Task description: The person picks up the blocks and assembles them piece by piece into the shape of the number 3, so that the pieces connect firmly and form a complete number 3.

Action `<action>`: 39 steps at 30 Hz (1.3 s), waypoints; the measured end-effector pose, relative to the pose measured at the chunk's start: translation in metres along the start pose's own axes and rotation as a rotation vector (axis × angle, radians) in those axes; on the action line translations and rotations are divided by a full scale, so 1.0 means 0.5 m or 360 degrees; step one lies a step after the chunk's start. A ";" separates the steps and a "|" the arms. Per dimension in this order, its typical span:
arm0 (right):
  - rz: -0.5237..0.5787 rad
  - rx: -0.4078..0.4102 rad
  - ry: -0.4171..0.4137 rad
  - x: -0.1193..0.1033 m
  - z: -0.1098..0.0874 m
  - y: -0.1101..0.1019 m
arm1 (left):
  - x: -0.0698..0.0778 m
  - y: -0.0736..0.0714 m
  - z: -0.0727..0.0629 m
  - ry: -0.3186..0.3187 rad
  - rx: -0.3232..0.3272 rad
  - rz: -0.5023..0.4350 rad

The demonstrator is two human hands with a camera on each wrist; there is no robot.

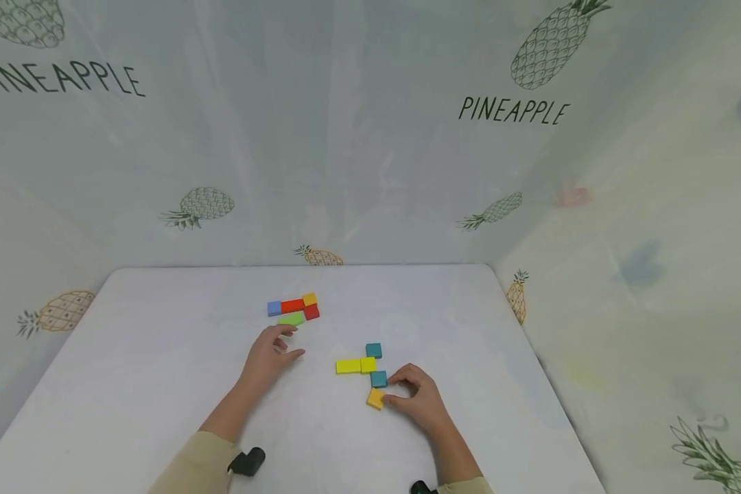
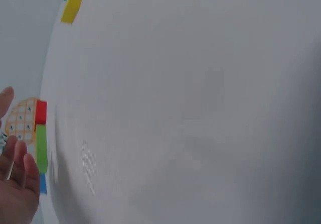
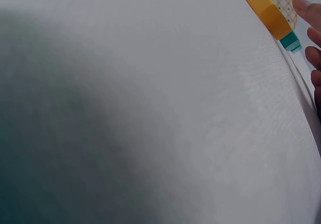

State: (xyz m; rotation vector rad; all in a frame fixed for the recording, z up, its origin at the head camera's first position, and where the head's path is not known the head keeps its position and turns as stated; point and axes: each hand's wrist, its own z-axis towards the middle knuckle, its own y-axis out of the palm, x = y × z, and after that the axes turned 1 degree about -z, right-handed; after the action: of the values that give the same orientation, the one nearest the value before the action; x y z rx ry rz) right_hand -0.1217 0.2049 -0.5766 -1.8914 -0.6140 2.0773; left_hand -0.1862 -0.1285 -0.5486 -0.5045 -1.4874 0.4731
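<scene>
Seemingly aligning orange block (image 1: 374, 398) with loose, ungripping right hand (image 1: 423, 401) (poising relaxed left hand (image 1: 267, 353) beside green block (image 1: 292, 318)); likely needing squaring-up.

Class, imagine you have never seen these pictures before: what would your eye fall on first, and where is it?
The bright blocks stand out first, lying on the white table in two groups, one by the left hand and the other by the right hand. Next come the pineapple drawings on the pale sheet behind the table.
</scene>
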 end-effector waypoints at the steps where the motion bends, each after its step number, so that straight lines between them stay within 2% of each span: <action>1: -0.0009 0.0002 0.0007 0.001 0.000 0.000 | -0.006 -0.007 0.007 0.0000 0.0007 0.0013; 6: -0.0055 0.0025 0.0025 0.002 -0.002 0.001 | -0.028 -0.026 0.036 -0.0017 0.0026 0.0026; 13: -0.0048 0.0052 -0.0021 0.003 -0.007 0.000 | -0.048 -0.024 0.061 -0.0066 0.0021 0.0040; 18: -0.0014 0.0051 -0.0030 0.002 -0.011 -0.001 | -0.055 -0.018 0.068 -0.0071 0.0043 0.0127; 24: -0.0031 0.0051 -0.0036 0.002 -0.010 -0.002 | -0.066 -0.010 0.076 -0.0130 0.0098 0.0217; 32: -0.0058 0.0035 -0.0028 0.000 -0.004 0.001 | -0.060 -0.011 0.084 -0.0150 0.0150 0.0268; 39: -0.0027 0.0013 -0.0019 0.002 0.000 0.005 | -0.060 -0.017 0.086 -0.0182 0.0185 0.0224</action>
State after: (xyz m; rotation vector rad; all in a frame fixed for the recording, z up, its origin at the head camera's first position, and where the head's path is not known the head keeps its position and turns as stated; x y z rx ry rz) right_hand -0.1214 0.2034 -0.5786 -1.8642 -0.6212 2.0792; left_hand -0.2303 -0.1517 -0.5671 -0.4988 -1.5297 0.7046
